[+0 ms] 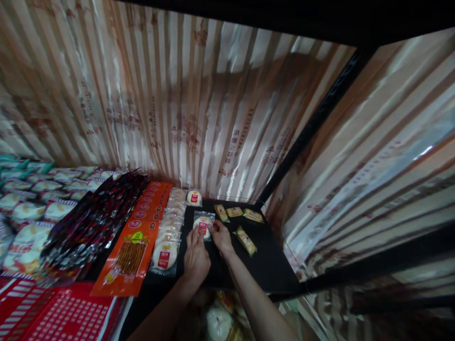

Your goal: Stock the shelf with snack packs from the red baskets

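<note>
Both my hands rest on a clear packet holding a round pale bun with a red label (202, 224), lying on the black shelf (270, 265). My left hand (195, 255) touches the packet's near edge with its fingers bent. My right hand (220, 236) pinches the packet's right edge. A column of the same bun packets (167, 237) runs just to the left.
Several small yellow-brown snack packets (246, 240) lie to the right on the shelf. Orange packets (137, 241), dark red packets (92, 222) and white-and-red packets (24, 213) fill the left. Striped foil sheeting (185, 109) lines the back and right side. More buns (217, 322) show below.
</note>
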Action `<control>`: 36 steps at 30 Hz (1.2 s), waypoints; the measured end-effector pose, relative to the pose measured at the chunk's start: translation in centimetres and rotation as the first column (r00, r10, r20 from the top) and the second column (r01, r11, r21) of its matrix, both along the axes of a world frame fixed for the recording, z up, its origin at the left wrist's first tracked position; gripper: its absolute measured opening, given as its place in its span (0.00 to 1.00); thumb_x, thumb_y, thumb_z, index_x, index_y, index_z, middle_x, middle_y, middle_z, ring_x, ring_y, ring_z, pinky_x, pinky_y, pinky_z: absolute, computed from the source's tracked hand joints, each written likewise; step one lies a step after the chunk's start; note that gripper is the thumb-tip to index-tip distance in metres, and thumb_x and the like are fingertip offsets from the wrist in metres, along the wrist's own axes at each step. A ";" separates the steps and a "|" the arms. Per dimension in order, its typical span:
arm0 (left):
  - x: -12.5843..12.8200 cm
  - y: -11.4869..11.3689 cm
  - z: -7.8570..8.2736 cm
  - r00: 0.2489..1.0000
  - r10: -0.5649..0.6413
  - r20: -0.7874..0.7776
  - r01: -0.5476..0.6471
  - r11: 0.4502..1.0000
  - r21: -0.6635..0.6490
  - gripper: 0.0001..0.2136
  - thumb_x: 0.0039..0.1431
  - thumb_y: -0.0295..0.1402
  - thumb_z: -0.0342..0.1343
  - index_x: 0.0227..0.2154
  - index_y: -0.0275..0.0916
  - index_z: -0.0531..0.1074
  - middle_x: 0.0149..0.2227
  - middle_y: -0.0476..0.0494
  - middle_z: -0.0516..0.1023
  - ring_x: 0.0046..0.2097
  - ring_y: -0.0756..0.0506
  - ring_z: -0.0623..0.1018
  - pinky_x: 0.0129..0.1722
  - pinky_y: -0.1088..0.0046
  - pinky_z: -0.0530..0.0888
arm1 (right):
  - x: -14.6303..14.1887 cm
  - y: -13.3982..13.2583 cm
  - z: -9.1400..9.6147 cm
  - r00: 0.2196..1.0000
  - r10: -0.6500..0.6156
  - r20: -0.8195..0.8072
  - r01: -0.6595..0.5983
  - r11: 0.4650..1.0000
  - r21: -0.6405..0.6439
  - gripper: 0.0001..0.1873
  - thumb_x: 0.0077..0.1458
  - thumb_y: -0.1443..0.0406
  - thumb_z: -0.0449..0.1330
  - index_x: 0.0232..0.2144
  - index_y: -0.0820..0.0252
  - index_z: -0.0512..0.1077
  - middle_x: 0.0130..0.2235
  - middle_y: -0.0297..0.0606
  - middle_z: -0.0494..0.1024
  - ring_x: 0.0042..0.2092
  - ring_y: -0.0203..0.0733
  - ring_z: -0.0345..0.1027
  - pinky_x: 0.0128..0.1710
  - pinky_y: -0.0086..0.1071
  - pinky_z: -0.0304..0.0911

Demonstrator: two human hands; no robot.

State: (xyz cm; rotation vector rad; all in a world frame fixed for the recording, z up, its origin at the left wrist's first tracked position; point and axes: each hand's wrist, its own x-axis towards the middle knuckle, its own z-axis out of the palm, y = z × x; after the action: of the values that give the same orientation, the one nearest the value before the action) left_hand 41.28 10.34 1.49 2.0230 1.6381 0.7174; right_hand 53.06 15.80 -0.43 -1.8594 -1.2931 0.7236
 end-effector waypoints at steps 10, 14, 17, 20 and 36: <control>1.6 6.6 -0.3 0.996 0.087 -0.021 -0.089 0.984 -0.153 0.28 0.50 0.18 0.40 0.57 0.28 0.57 0.62 0.37 0.55 0.65 0.43 0.50 0.62 0.69 0.52 | -1.7 7.2 -0.3 0.987 -0.127 0.096 0.124 0.991 0.044 0.09 0.50 0.63 0.56 0.35 0.60 0.68 0.33 0.39 0.78 0.36 0.40 0.73 0.36 0.30 0.64; 1.8 8.2 0.1 0.995 0.095 -0.042 -0.101 0.979 -0.176 0.28 0.51 0.19 0.41 0.58 0.25 0.55 0.64 0.34 0.51 0.65 0.44 0.46 0.63 0.70 0.50 | -1.9 9.1 -0.3 0.987 -0.117 0.114 0.114 0.993 0.032 0.09 0.51 0.64 0.56 0.36 0.60 0.67 0.34 0.39 0.78 0.38 0.40 0.72 0.37 0.29 0.63; 1.8 9.1 0.4 0.993 0.089 -0.072 -0.103 0.969 -0.223 0.29 0.52 0.21 0.42 0.59 0.26 0.52 0.64 0.33 0.47 0.65 0.42 0.45 0.63 0.68 0.50 | -1.9 10.2 -0.3 0.986 -0.108 0.124 0.106 0.994 0.019 0.08 0.51 0.64 0.56 0.36 0.59 0.67 0.35 0.40 0.78 0.38 0.40 0.72 0.38 0.29 0.62; 1.8 9.8 0.6 0.992 0.082 -0.100 -0.104 0.964 -0.245 0.28 0.53 0.22 0.41 0.60 0.26 0.50 0.65 0.33 0.46 0.65 0.41 0.45 0.63 0.67 0.49 | -1.9 10.9 0.0 0.983 -0.102 0.155 0.103 0.995 0.001 0.08 0.52 0.64 0.56 0.36 0.59 0.67 0.36 0.40 0.78 0.39 0.40 0.72 0.37 0.29 0.62; 1.8 10.3 0.5 0.988 0.139 -0.066 -0.147 0.978 -0.149 0.25 0.53 0.23 0.44 0.56 0.24 0.58 0.62 0.28 0.53 0.64 0.37 0.52 0.60 0.63 0.58 | -2.8 10.7 0.1 0.969 -0.076 0.236 0.081 0.997 -0.011 0.15 0.54 0.61 0.53 0.42 0.61 0.68 0.41 0.46 0.74 0.42 0.45 0.69 0.39 0.35 0.63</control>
State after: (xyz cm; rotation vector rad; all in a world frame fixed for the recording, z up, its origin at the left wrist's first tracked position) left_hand 43.09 20.68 2.00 1.8464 1.8266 0.5690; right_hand 50.22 26.53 -0.35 -2.0489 -1.3528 0.4867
